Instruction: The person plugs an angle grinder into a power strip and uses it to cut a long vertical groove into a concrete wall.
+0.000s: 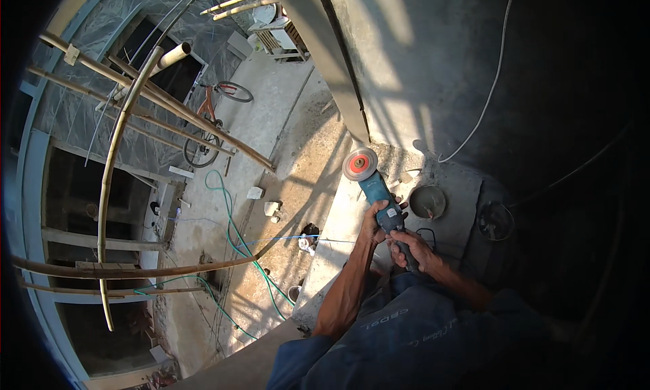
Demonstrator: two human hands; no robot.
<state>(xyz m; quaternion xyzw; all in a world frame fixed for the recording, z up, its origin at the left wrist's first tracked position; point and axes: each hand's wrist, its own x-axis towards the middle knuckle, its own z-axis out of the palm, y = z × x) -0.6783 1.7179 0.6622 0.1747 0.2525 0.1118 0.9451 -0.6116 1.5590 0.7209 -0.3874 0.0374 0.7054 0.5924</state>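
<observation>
An angle grinder (376, 190) with a teal body and a dark rear handle is held in front of me by both hands. Its round disc (359, 164), red at the centre with a grey rim, points away from me toward the foot of the wall's edge. My left hand (374, 222) is wrapped round the front of the body. Further back, my right hand (414, 249) grips the rear handle. Whether the disc spins or touches the concrete, I cannot tell. A round dark bucket (428, 202) stands on the ledge right of the grinder.
A plastered wall (399, 65) rises ahead, with a pale cable (497, 78) hanging along it. Another bucket (495, 221) sits in shadow at right. Left of the ledge (338, 234), lower ground holds a green hose (233, 231), stones (271, 208), bamboo poles (115, 180) and a bicycle (206, 122).
</observation>
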